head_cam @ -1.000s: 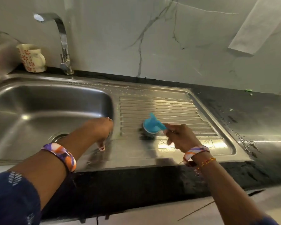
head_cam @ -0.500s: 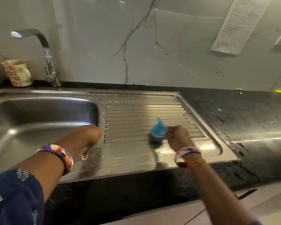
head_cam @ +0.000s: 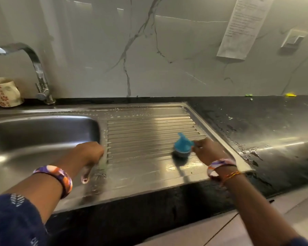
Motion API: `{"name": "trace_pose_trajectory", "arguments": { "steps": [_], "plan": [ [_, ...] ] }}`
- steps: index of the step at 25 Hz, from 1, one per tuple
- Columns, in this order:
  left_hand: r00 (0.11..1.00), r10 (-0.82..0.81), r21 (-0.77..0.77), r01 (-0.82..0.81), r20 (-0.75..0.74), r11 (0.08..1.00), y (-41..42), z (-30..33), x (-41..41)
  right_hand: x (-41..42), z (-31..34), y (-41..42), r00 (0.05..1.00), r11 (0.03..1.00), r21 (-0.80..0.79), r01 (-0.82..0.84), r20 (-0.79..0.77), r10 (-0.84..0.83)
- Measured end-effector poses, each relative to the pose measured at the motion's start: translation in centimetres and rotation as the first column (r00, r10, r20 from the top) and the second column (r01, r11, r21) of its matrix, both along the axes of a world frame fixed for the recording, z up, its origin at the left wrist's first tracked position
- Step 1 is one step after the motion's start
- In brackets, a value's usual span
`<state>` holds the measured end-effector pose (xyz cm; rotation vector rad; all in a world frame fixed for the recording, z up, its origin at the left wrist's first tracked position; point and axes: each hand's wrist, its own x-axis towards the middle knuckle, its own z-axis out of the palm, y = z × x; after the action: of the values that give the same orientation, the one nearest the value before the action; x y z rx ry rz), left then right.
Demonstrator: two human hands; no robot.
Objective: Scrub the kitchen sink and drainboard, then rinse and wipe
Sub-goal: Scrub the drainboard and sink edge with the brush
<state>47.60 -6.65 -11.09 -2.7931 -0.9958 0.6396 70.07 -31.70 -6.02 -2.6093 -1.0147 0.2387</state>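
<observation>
On the ribbed steel drainboard [head_cam: 149, 125], at about 3 o'clock from the sink basin [head_cam: 43, 132], a right hand [head_cam: 207, 150] pinches the handle of a blue scrub brush [head_cam: 182, 146], bristles down on the grooves. At the basin's 3 o'clock edge, the left hand [head_cam: 89, 154] rests, fingers curled, thumb pointing down; whether it holds anything, I cannot tell. Soap foam dots the drainboard's 12 o'clock edge.

Right hand [head_cam: 209, 153] scrubs drainboard [head_cam: 149, 125] (brush [head_cam: 182, 146] pinched).
</observation>
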Motion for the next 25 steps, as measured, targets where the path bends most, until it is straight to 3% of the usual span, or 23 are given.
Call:
{"name": "trace_pose_trajectory", "arguments": {
  "steps": [3,6,9,12,16,20,25],
  "plan": [
    [0.969,-0.240,0.118,0.244,-0.048,0.962,-1.1,0.6,0.4,5.5,1.4,-2.4,0.957,0.955,-0.094,0.282,0.097,-0.273],
    [0.976,-0.216,0.145,0.216,-0.013,0.966,-0.8,0.4,0.5,4.9,1.4,-2.1,0.942,0.941,-0.075,0.331,0.076,-0.326],
    [0.998,-0.059,0.030,0.058,0.032,0.998,-0.8,0.4,0.1,-1.0,0.8,0.8,0.997,0.997,-0.016,0.073,-0.012,-0.074],
    [0.998,0.024,-0.017,-0.023,0.063,1.000,-0.8,0.7,0.1,-9.7,-0.6,4.7,0.961,0.964,0.063,-0.259,-0.080,0.264],
    [0.999,0.003,-0.028,-0.002,0.045,1.000,-0.5,0.6,0.0,-12.8,-1.0,6.8,0.948,0.945,0.086,-0.316,0.004,0.317],
    [0.999,-0.026,-0.033,0.025,-0.029,0.999,0.1,0.2,-0.3,-4.5,0.1,2.9,0.984,0.984,-0.004,-0.175,-0.017,0.175],
    [1.000,0.009,-0.041,-0.008,0.025,0.999,-0.1,0.4,-0.4,6.6,1.9,-3.2,0.956,0.951,-0.103,0.293,0.032,-0.291]
  ]
}}
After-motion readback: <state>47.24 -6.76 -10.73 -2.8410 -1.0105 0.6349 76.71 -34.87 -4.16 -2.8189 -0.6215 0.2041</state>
